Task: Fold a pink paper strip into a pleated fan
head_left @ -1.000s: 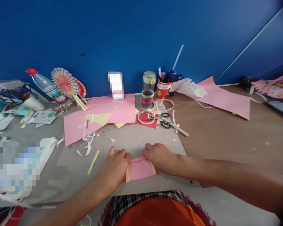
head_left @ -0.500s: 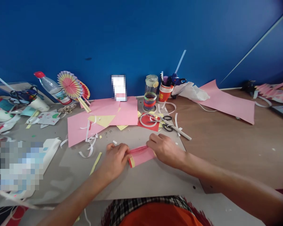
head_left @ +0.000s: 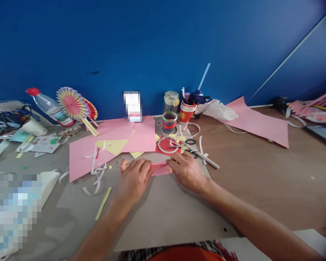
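Between my two hands, low over the grey board, is a pink pleated paper strip (head_left: 160,168) with tight folds along its far edge. My left hand (head_left: 137,175) is closed on its left end, fingers pressed together. The right end is pinched by my right hand (head_left: 186,170), with a bit of yellow edge showing near the fingers. Just beyond my right hand lie scissors (head_left: 190,141) with black handles and a pale stick (head_left: 206,158). Pink paper sheets (head_left: 143,136) and a yellow paper piece (head_left: 115,146) lie beyond my left hand.
Against the blue wall stand a clear jar (head_left: 170,112), a red paper cup (head_left: 187,111) with pens, and a propped phone (head_left: 133,106). Finished paper fans (head_left: 72,103) lean on a bottle (head_left: 50,108) at left. Another pink sheet (head_left: 260,125) curls at right. White strips (head_left: 95,185) lie scattered.
The near part of the pink strip has been gathered up, so less flat paper shows. My left hand now lies flatter over its end. The view has shifted slightly.
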`<state>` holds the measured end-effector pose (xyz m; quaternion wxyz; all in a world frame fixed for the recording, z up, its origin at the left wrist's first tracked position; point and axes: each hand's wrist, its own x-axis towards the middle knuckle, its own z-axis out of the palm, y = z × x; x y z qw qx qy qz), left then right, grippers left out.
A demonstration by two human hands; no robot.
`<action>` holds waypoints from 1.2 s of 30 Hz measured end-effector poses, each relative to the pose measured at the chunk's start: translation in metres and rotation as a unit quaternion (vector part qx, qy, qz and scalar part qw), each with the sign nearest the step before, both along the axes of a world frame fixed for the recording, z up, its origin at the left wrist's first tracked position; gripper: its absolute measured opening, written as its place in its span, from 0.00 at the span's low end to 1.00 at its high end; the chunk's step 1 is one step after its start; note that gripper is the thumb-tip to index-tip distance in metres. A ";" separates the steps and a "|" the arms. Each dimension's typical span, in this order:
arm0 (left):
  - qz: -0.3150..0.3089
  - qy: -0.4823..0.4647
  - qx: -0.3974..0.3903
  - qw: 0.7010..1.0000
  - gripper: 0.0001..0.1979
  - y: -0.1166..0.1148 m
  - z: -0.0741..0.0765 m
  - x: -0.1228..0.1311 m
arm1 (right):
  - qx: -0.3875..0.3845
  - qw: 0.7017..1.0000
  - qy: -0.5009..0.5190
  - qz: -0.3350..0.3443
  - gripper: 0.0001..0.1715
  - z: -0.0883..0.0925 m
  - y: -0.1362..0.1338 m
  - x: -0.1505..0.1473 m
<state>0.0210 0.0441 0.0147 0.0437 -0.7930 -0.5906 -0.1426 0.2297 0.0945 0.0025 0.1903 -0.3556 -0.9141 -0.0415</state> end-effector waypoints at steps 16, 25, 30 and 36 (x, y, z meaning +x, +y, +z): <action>0.004 -0.007 0.049 0.999 0.10 0.001 -0.008 0.001 | -0.043 0.995 0.085 -0.005 0.10 -0.009 0.002 -0.001; -0.031 0.011 0.151 0.988 0.06 0.001 -0.017 0.003 | -0.065 0.981 0.157 0.095 0.08 -0.017 0.005 0.000; -0.036 -0.019 0.090 0.995 0.08 0.001 -0.020 0.002 | -0.021 0.980 0.172 0.100 0.10 -0.016 0.005 -0.001; -0.047 -0.020 0.013 0.999 0.10 0.001 -0.020 -0.001 | -0.020 0.979 0.168 0.111 0.12 -0.013 0.004 -0.003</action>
